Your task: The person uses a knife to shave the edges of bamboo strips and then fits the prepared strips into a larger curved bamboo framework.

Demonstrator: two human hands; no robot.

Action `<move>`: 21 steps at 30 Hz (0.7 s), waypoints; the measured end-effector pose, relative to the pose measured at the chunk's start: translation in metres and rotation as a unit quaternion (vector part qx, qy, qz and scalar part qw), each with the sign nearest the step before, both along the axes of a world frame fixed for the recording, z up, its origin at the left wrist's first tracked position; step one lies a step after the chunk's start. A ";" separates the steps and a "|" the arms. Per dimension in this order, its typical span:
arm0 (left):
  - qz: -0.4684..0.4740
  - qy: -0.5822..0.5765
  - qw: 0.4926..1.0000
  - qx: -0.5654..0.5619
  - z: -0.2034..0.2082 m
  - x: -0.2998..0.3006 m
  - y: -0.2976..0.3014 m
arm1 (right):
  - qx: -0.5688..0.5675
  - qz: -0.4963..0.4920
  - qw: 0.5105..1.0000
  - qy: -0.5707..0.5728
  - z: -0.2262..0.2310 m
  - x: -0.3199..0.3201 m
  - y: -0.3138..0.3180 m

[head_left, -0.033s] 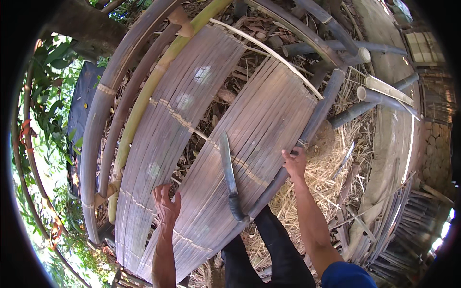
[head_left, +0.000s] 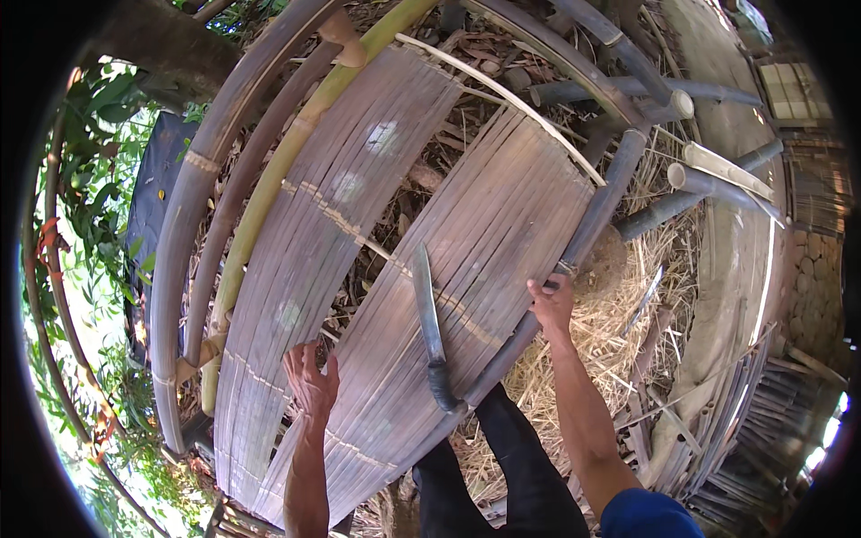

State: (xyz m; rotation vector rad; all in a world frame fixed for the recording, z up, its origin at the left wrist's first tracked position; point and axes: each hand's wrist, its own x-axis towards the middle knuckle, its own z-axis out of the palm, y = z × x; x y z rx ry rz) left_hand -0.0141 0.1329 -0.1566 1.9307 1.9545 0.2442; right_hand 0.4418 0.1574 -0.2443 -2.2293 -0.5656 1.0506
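Two panels of brown split-bamboo slats lie before me, the left panel (head_left: 296, 242) and the right panel (head_left: 489, 211), with a long gap between them. My left hand (head_left: 311, 381) rests at the gap's near end, thumb apart from the bent fingers, holding nothing that I can see. At the right panel's outer edge, beside the dark bamboo rail (head_left: 604, 197), my right hand (head_left: 552, 303) has its fingers closed around a small dark thing, mostly hidden. A machete (head_left: 428, 309) with a dark handle lies on the right panel between my hands, touched by neither.
Curved bamboo rails (head_left: 184, 215) border the left side, with a yellow-green pole (head_left: 260, 215) inside them. Cut bamboo poles (head_left: 708, 184) jut out at the far right. Straw (head_left: 583, 359) covers the ground by my legs. A thin pale strip (head_left: 511, 94) crosses the panels' far end.
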 end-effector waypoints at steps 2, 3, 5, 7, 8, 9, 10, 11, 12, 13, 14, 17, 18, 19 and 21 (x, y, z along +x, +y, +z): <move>-0.004 0.001 1.000 0.026 -0.006 0.003 -0.002 | 0.007 -0.025 1.000 0.010 -0.006 0.004 -0.005; -0.006 -0.006 1.000 0.030 -0.013 0.007 -0.003 | 0.034 0.000 0.999 -0.037 -0.016 0.014 -0.008; 0.062 -0.047 0.995 -0.064 -0.027 0.005 -0.017 | 0.056 0.029 0.995 -0.076 -0.018 0.008 -0.007; 0.029 -0.052 0.998 0.015 -0.039 -0.006 -0.025 | 0.033 -0.030 0.999 0.021 -0.005 -0.006 0.002; 0.086 -0.131 0.985 -0.079 -0.039 -0.004 -0.022 | 0.032 -0.033 0.999 0.015 -0.010 0.000 -0.002; 0.141 -0.206 0.953 -0.172 -0.040 -0.002 -0.018 | 0.055 -0.030 0.998 0.007 -0.014 0.003 -0.004; 0.131 -0.200 0.956 -0.171 -0.043 -0.008 -0.016 | 0.079 -0.025 0.997 0.004 -0.015 0.002 -0.004; 0.131 -0.200 0.956 -0.172 -0.045 -0.009 -0.019 | 0.077 -0.026 0.997 0.004 -0.014 0.003 -0.003; 0.136 -0.204 0.957 -0.158 -0.048 -0.009 -0.021 | 0.051 -0.045 0.997 0.022 -0.014 0.003 -0.002; 0.143 -0.205 0.957 -0.145 -0.048 -0.009 -0.022 | 0.022 -0.064 0.997 0.042 -0.012 0.000 0.000; 0.152 -0.203 0.957 -0.142 -0.049 -0.011 -0.023 | 0.019 -0.065 0.997 0.042 -0.009 -0.005 0.002; 0.178 -0.175 0.959 -0.138 -0.047 -0.015 -0.024 | 0.004 -0.058 0.996 0.071 -0.003 -0.012 0.010; 0.172 -0.176 0.958 -0.147 -0.055 -0.021 -0.026 | -0.003 -0.065 0.995 0.071 -0.002 -0.012 0.012; 0.173 -0.175 0.958 -0.148 -0.056 -0.022 -0.026 | -0.011 -0.071 0.995 0.073 -0.004 -0.012 0.012; 0.165 -0.172 0.957 -0.163 -0.059 -0.025 -0.025 | -0.006 -0.069 0.993 0.099 -0.003 -0.006 0.008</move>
